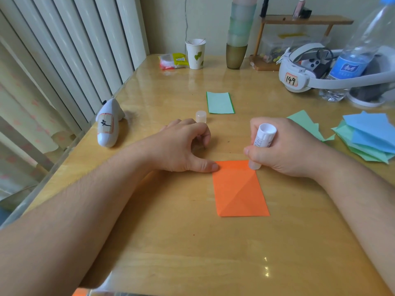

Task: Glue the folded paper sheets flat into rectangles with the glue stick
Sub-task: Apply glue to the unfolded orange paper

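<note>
An orange folded paper rectangle lies on the wooden table in the middle. My right hand grips a white glue stick, tip down on the paper's far right corner. My left hand has its fingers curled, and its thumb presses the paper's far left corner. The glue stick's translucent cap stands just beyond my left hand. A green paper rectangle lies flat farther back. A pile of green and blue folded sheets sits at the right.
A white plush toy lies at the left edge. At the back stand a paper cup, a snack packet, stacked tumblers, a headset, a water bottle and a small wooden shelf.
</note>
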Demonstrator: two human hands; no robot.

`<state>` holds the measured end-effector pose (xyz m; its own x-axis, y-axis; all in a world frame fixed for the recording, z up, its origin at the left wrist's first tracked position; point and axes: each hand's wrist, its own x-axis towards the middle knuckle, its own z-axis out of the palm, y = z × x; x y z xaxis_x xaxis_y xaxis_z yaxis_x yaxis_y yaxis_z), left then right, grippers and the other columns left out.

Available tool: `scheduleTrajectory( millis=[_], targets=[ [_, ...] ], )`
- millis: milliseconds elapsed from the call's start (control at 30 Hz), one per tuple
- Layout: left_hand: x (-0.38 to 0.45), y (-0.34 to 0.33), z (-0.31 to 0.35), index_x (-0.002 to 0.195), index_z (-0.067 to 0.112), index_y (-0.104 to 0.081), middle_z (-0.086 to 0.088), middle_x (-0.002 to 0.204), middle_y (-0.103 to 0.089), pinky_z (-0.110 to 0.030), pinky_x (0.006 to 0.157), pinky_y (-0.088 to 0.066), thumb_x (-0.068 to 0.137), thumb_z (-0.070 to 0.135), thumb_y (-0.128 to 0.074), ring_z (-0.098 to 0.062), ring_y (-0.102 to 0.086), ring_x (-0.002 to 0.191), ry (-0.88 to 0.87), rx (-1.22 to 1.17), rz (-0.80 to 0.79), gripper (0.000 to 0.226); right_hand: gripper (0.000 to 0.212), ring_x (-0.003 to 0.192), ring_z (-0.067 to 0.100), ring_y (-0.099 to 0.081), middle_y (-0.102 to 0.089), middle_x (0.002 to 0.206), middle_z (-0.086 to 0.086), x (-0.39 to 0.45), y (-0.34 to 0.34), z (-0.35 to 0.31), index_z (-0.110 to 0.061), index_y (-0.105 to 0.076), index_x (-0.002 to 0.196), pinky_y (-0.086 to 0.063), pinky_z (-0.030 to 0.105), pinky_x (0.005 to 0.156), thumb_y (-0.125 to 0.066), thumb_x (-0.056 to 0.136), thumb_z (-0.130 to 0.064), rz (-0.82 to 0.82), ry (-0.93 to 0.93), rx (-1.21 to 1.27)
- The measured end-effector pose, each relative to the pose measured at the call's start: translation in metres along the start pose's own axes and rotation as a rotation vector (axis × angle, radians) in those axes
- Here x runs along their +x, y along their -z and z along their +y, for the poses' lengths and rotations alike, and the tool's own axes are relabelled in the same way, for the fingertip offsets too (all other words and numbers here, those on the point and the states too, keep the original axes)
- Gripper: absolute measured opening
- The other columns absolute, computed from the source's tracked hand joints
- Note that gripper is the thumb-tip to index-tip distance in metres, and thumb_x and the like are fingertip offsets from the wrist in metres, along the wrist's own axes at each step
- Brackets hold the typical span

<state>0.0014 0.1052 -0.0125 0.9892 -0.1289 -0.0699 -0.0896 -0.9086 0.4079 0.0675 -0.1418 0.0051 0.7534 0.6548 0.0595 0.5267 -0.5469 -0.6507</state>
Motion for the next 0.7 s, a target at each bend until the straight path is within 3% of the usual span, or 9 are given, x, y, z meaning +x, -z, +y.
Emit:
scheduleTrajectory(
  millis=[167, 300, 400, 500, 633, 700],
  targets=[
    [0.0, 0.0, -0.001, 0.094, 0.039, -0.05, 0.016, 0.105, -0.049, -0.042, 0.103, -0.042, 0.06, 0.08, -0.07, -0.019, -0.044, 0.11, -0.002, -0.022, -0.001, 0.056, 0.025, 0.071, 0.035, -0.058, -0.068, 0.064, 0.009, 0.003, 0.002, 0.0, -0.015, -0.048, 0.072, -0.051, 0.051, 0.067, -0.064, 0.076, -0.033, 0.188, 0.063, 0.078],
    [0.002, 0.002, -0.004, 0.095, 0.036, -0.052, 0.014, 0.104, -0.052, -0.033, 0.094, -0.041, 0.074, 0.059, -0.082, -0.015, -0.045, 0.109, 0.001, -0.083, 0.005, 0.042, 0.025, 0.068, 0.033, -0.052, -0.061, 0.064, 0.013, 0.005, -0.01, -0.009, -0.014, -0.047, 0.069, -0.042, 0.04, 0.059, -0.066, 0.076, -0.031, 0.265, 0.124, 0.186],
    [0.003, 0.002, -0.006, 0.092, 0.031, -0.054, 0.012, 0.091, -0.052, -0.029, 0.076, -0.038, 0.079, 0.046, -0.084, -0.009, -0.047, 0.089, -0.005, -0.176, 0.034, 0.035, 0.025, 0.068, 0.031, -0.055, -0.062, 0.066, 0.009, 0.008, -0.021, -0.016, -0.017, -0.05, 0.072, -0.044, 0.039, 0.06, -0.068, 0.077, -0.034, 0.256, 0.129, 0.205],
    [0.004, 0.002, -0.006, 0.09, 0.029, -0.054, 0.013, 0.083, -0.049, -0.027, 0.069, -0.036, 0.081, 0.044, -0.083, -0.006, -0.045, 0.076, -0.001, -0.231, 0.036, 0.033, 0.024, 0.063, 0.024, -0.053, -0.059, 0.061, -0.003, 0.01, -0.03, -0.022, -0.02, -0.053, 0.075, -0.043, 0.037, 0.057, -0.07, 0.076, -0.037, 0.211, 0.137, 0.192],
    [0.004, 0.001, -0.007, 0.09, 0.031, -0.054, 0.014, 0.082, -0.05, -0.027, 0.068, -0.036, 0.079, 0.048, -0.083, -0.006, -0.045, 0.075, 0.007, -0.227, 0.031, 0.036, 0.025, 0.054, 0.002, -0.051, -0.06, 0.053, -0.018, 0.007, -0.035, -0.028, -0.014, -0.055, 0.076, -0.035, 0.014, 0.051, -0.077, 0.086, -0.022, 0.124, 0.135, 0.152],
    [0.005, 0.0, -0.008, 0.09, 0.035, -0.053, 0.015, 0.087, -0.052, -0.03, 0.072, -0.038, 0.074, 0.058, -0.081, -0.009, -0.046, 0.083, 0.007, -0.203, 0.028, 0.039, 0.024, 0.06, 0.0, -0.058, -0.067, 0.057, -0.017, 0.004, -0.035, -0.032, -0.013, -0.056, 0.078, -0.037, 0.013, 0.053, -0.077, 0.087, -0.021, 0.073, 0.127, 0.122]
  ],
)
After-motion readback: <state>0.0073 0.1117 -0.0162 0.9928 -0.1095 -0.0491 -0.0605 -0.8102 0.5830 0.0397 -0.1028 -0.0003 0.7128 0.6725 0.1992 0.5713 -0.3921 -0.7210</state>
